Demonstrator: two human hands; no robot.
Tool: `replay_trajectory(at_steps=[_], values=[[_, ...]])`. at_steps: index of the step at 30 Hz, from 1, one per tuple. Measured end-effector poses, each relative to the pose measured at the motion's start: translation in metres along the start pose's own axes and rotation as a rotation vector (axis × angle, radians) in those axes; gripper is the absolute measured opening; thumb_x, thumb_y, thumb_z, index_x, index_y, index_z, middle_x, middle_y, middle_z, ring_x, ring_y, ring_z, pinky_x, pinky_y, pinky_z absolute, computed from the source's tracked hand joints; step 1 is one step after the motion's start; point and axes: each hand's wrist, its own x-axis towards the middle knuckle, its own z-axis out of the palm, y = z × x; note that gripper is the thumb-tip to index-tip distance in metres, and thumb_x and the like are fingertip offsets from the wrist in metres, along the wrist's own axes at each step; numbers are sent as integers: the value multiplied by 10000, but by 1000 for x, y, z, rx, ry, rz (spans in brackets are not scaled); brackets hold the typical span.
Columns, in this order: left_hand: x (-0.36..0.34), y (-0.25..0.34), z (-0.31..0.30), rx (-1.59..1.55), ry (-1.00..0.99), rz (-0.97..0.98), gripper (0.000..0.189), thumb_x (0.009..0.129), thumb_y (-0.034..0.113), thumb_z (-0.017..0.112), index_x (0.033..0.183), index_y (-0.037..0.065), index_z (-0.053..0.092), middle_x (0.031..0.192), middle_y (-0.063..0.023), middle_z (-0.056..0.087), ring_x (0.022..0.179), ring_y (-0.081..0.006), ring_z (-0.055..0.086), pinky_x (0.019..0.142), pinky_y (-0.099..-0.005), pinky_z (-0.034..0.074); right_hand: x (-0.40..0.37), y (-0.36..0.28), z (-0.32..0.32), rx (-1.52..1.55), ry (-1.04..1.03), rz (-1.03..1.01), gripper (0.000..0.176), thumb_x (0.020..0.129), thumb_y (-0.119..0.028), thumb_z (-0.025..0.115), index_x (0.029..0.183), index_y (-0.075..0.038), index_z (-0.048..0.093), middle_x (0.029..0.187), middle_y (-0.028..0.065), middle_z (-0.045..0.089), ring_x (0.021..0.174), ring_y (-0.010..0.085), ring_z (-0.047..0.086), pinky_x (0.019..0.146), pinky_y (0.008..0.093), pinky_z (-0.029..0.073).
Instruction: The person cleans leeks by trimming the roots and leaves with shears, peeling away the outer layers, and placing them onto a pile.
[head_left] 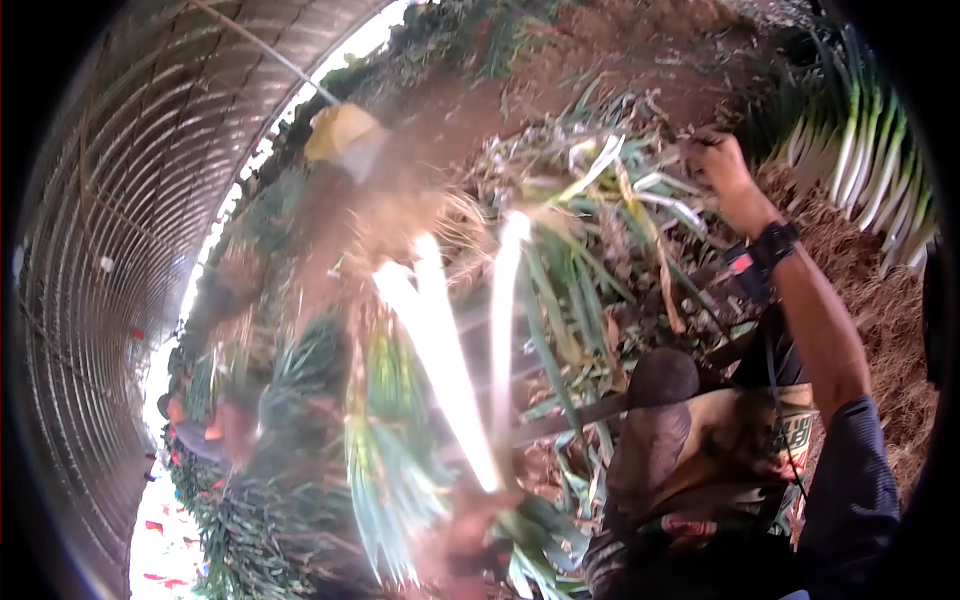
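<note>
Large green onions (440, 365) with bright white stalks and hairy roots stand out in the middle. My left hand (465, 530), smeared by motion at the bottom, is closed around their lower, leafy part. The roots point away from that hand. At the upper right, my right hand (720, 170) has curled fingers above the stripped leaves (600, 170); whether anything is in them is hidden. A dark watch (775, 243) sits on that wrist. Below it, a printed sack (735, 430) lies over my lap.
Trimmed green onions (870, 150) lie in a row at the far right, roots toward me. Leafy onion piles (270, 520) spread along the lower left, where another person (205, 435) is bent. A blurred yellow-and-white object (345, 140) is beyond the roots. The ribbed tunnel roof (110, 220) curves along the left.
</note>
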Motion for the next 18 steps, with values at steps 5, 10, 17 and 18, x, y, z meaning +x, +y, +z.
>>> replay_trajectory(at_steps=[5, 10, 17, 18], values=[[8, 50, -10, -104, 120, 110, 434, 636, 162, 703, 1037, 21, 611, 1154, -203, 612, 989, -325, 642, 853, -435, 563, 20, 93, -37, -344, -541, -205, 407, 899, -147, 722, 1287, -61, 631, 1235, 93, 680, 1004, 204, 664, 835, 351, 558], [16, 46, -39, -88, 240, 272, 473, 596, 202, 726, 1019, 27, 610, 1166, -216, 583, 1115, -398, 594, 956, -512, 521, -52, 115, -23, -1269, -676, -293, 400, 756, -275, 830, 1055, -72, 657, 1055, 105, 703, 945, 294, 686, 806, 382, 547], [16, 61, -26, -297, 48, 319, 429, 568, 224, 726, 936, 71, 567, 1211, -185, 547, 1187, -409, 545, 1061, -573, 427, -59, 176, -45, -1492, -882, -426, 389, 736, -365, 832, 960, -110, 642, 836, 99, 681, 897, 295, 680, 737, 409, 513], [14, 60, -27, -310, 76, 321, 410, 560, 226, 728, 900, 82, 552, 1202, -179, 548, 1177, -404, 545, 1088, -580, 399, -58, 182, -48, -1518, -862, -495, 382, 743, -364, 827, 974, -117, 647, 869, 93, 677, 927, 284, 674, 762, 407, 510]])
